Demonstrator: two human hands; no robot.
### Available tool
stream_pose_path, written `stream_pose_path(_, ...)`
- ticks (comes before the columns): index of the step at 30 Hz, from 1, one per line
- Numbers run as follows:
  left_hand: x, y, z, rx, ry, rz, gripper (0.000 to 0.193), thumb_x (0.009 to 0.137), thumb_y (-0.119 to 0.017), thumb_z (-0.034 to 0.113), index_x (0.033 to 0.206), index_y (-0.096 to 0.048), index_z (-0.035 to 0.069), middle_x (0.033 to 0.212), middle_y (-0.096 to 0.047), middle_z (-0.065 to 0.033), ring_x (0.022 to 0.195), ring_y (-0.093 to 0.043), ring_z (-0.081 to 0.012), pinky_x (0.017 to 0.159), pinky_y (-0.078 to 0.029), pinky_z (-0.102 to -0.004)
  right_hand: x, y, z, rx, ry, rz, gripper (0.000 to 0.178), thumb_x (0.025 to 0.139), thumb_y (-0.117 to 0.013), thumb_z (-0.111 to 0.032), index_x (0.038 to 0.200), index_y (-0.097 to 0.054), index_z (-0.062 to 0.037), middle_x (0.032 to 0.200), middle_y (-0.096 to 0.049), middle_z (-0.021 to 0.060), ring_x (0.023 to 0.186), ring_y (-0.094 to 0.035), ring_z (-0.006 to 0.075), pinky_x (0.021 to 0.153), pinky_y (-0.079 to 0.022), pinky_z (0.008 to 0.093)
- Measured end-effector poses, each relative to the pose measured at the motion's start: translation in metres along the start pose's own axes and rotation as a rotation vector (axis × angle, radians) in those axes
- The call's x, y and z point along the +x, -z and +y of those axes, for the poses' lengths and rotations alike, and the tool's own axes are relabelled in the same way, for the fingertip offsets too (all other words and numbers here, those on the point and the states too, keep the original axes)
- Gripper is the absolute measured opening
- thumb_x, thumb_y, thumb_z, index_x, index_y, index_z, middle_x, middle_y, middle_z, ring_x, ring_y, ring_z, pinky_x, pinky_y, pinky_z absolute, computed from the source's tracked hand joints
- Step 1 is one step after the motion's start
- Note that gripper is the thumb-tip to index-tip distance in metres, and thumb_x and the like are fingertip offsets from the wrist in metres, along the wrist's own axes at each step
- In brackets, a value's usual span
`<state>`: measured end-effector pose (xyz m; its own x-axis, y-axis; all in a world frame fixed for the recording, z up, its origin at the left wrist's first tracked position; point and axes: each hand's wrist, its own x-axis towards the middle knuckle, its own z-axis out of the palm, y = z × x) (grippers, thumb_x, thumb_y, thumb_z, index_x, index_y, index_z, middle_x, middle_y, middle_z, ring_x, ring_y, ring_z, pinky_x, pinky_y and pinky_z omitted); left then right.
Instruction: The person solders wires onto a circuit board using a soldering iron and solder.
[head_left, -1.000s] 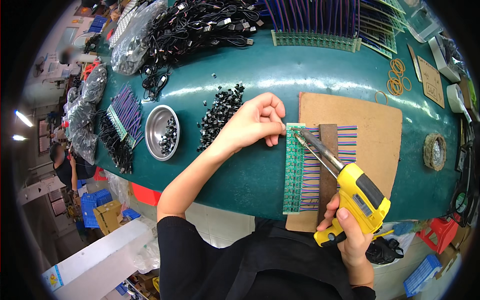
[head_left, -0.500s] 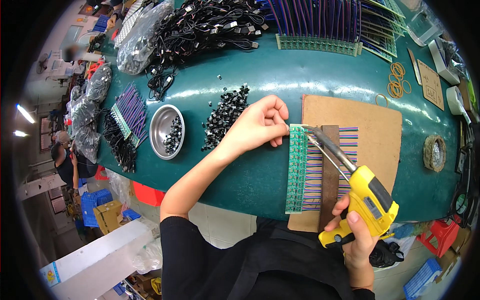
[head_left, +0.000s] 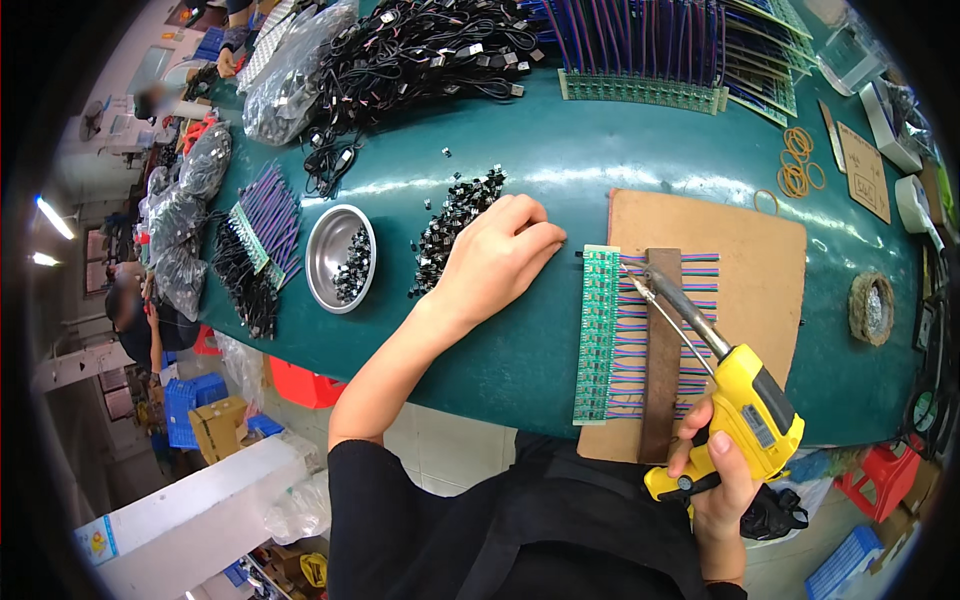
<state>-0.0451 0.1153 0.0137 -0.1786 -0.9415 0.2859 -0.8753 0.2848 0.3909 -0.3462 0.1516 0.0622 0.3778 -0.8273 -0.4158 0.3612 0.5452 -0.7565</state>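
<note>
"While the right hand (head_left: 725, 470) grips the gun (head_left: 768, 408), where is the board (head_left: 598, 335)?"

"Left of that hand and farther up the table (head_left: 480, 370), its far end just beside the gun's tip. I can't tell whether they touch."

"And the left hand (head_left: 497, 252)?"

"Left of the board, fingers bunched, beside the pile (head_left: 432, 250) of black parts. Whether it holds anything, I can't tell."

"What's around the board?"

"It overlaps the card's (head_left: 750, 280) left edge; a bar (head_left: 661, 350) crosses its wires (head_left: 630, 366)."

"Elsewhere?"

"A bowl (head_left: 323, 255) with parts, left on the green table. Beyond: blue crates (head_left: 190, 408), a red stool (head_left: 880, 475)."
</note>
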Motion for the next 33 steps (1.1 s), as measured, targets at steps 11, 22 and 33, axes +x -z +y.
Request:
stream_pose_path(11, -0.001, 0.006, 0.020, -1.005, 0.572, -0.066, 0.010, 0.086, -0.058, 0.006, 0.094, -0.058, 0.000, 0.085, -0.062, -0.0061, 0.071, -0.060, -0.0107, 0.066, -0.050, -0.0234, 0.003, -0.006, 0.002, -0.012, -0.032, -0.065, 0.041, 0.084, -0.055, -0.007, 0.122, -0.044, 0.0039, 0.098, -0.056, 0.0158, 0.090, -0.057, 0.0212, 0.059, -0.056, 0.0310)
stream_pose_path(22, 0.001, 0.001, 0.020, -1.135, 0.690, -0.198, 0.015, 0.087, -0.057, 0.006, 0.099, -0.053, -0.001, 0.080, -0.061, -0.0054, 0.074, -0.061, -0.0104, 0.066, -0.050, -0.0227, 0.006, -0.011, 0.001, -0.017, -0.042, -0.054, 0.040, 0.084, -0.054, -0.008, 0.121, -0.044, 0.0034, 0.099, -0.056, 0.0149, 0.091, -0.056, 0.0198, 0.063, -0.057, 0.0311)
stream_pose_path(33, 0.001, -0.010, 0.022, -1.013, 0.662, -0.146, 0.015, 0.083, -0.057, 0.001, 0.096, -0.050, 0.002, 0.077, -0.060, -0.0034, 0.073, -0.061, -0.0103, 0.064, -0.050, -0.0224, 0.007, -0.012, 0.006, -0.034, -0.094, -0.036, 0.033, 0.085, -0.056, -0.007, 0.116, -0.048, 0.0025, 0.092, -0.057, 0.0121, 0.070, -0.059, 0.0159, 0.055, -0.054, 0.0280)
